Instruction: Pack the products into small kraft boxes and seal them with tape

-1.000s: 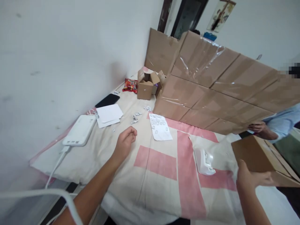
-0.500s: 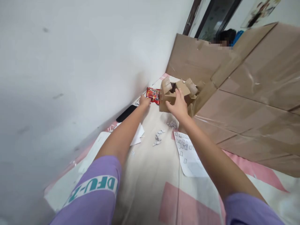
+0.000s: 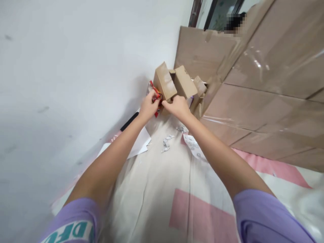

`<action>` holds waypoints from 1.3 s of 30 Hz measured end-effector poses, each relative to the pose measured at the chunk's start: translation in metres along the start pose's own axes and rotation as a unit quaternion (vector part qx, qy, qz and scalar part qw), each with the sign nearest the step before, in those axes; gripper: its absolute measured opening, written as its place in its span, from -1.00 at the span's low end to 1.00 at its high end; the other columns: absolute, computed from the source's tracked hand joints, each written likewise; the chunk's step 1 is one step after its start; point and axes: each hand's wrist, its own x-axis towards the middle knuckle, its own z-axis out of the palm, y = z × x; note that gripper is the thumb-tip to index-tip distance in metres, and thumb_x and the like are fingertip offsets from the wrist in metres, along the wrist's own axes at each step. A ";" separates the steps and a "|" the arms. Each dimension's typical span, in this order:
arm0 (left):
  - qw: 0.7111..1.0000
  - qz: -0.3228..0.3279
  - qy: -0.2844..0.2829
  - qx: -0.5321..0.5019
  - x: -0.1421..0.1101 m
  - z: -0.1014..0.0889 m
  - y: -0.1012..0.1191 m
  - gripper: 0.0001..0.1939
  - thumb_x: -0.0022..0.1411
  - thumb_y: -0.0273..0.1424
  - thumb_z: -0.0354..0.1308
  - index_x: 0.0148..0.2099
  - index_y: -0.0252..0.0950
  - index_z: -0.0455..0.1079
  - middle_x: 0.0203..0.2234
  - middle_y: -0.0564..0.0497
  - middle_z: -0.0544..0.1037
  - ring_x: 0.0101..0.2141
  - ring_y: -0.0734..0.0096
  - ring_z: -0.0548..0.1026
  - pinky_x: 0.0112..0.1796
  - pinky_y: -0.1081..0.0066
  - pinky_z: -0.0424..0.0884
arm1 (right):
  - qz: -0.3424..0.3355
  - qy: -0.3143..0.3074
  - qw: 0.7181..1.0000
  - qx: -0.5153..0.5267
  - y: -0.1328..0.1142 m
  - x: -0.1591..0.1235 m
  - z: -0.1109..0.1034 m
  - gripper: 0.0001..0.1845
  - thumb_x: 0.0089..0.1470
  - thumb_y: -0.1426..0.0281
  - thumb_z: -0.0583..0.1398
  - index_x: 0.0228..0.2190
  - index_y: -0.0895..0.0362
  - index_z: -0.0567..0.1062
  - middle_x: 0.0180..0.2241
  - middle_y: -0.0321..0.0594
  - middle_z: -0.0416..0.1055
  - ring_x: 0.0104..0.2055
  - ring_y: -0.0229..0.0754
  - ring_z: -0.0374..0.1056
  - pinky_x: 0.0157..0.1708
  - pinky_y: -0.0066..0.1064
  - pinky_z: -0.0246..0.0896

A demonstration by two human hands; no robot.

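My left hand (image 3: 147,107) is closed on a shiny red snack packet (image 3: 156,96), lifted beside the wall and against the left side of a small brown cardboard box (image 3: 164,82). The box looks tilted up, with its flaps (image 3: 186,82) standing apart. My right hand (image 3: 178,106) has its fingers curled round the box's near lower edge, thumb pointing toward the packet. Its fingertips are partly hidden behind the cardboard. Below the hands, small crumpled silvery-white pieces (image 3: 166,143) lie on the cloth, with a further clump (image 3: 182,129) nearer the box.
A white wall (image 3: 76,67) runs along the left. Large taped cardboard panels (image 3: 253,104) stand at the back and right. White papers (image 3: 139,143) and a black object (image 3: 130,121) lie by the wall; a printed sheet (image 3: 193,146) lies under my right forearm. Part of a person's head (image 3: 235,23) shows behind the panels.
My left hand has raised the red packet from the cloth beside the box. My right hand has moved down and left from above the box to its near edge, and the box has tipped.
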 end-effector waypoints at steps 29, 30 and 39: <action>0.888 0.292 -0.225 0.274 -0.432 -0.044 0.160 -0.47 0.22 -0.26 0.35 0.21 -0.18 0.39 0.05 -0.10 0.61 -0.01 0.05 0.53 -0.01 0.06 0.40 | -0.188 -0.092 0.955 -0.212 0.059 -0.436 -0.151 -0.47 0.25 0.11 0.16 0.07 0.20 0.54 0.16 0.07 0.36 -0.39 -0.16 0.48 -0.43 -0.28 0.34; 0.880 0.279 -0.258 0.284 -0.427 -0.050 0.164 -0.48 0.20 -0.31 0.37 0.19 -0.16 0.40 -0.01 -0.06 0.62 -0.03 0.06 0.53 0.01 0.04 0.39 | -0.185 -0.082 0.954 -0.220 0.062 -0.433 -0.150 -0.48 0.24 0.12 0.18 0.07 0.20 0.54 0.17 0.07 0.36 -0.38 -0.14 0.50 -0.42 -0.27 0.36; 0.828 0.240 -0.357 0.361 -0.417 -0.096 0.172 -0.56 0.30 -0.45 0.24 0.19 -0.04 0.41 0.05 0.03 0.58 0.07 0.07 0.49 0.16 -0.02 0.30 | -0.159 0.020 0.970 -0.185 0.070 -0.433 -0.147 -0.49 0.28 0.06 0.15 0.01 0.17 0.57 0.25 0.00 0.36 -0.47 -0.18 0.48 -0.47 -0.22 0.38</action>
